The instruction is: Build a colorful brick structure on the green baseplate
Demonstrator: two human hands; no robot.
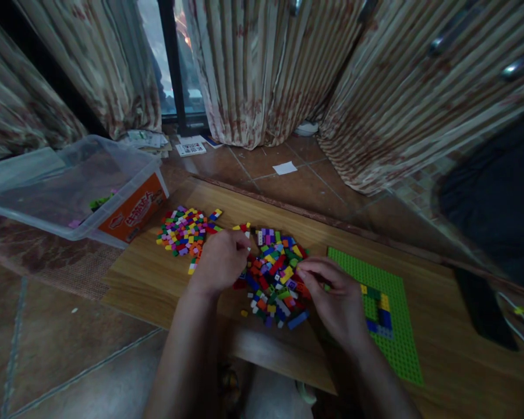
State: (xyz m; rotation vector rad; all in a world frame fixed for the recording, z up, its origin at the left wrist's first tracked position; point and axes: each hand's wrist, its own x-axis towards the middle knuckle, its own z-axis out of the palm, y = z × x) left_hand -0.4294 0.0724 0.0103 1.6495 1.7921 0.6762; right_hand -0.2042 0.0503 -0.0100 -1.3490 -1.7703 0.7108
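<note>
Along the long, light-brown wooden table (144, 291), bricks everywhere! Just off its left edge sits a big clear plastic bin (48, 227) with an orange label (135, 212); inside, a few green and pinkish bits (99, 202), too blurred to name. Over to the right half, the flat green studded baseplate (404, 343): stiff and light by the look of it, best lifted by its rim. Mid-table, the larger heap of multicoloured plastic bricks (275, 273), loose and likely to slide if pushed. And here come the hands! Right hand (336, 294) at the heap's right side, thumb and forefinger brought close together; left hand (227, 259) at its left side, fingers curled in. Is either pinching a brick? Cannot tell from this angle. Nearer the left end, the smaller heap of tiny mixed bricks (183, 230). On the baseplate, a low frame of yellow, green and blue bricks (385, 317), probably firm under a press, weaker under a sideways pry. Last, the long blue brick (297, 320) toward the near edge: light, hard, smooth-sided, tough; take it across its two long sides.
</note>
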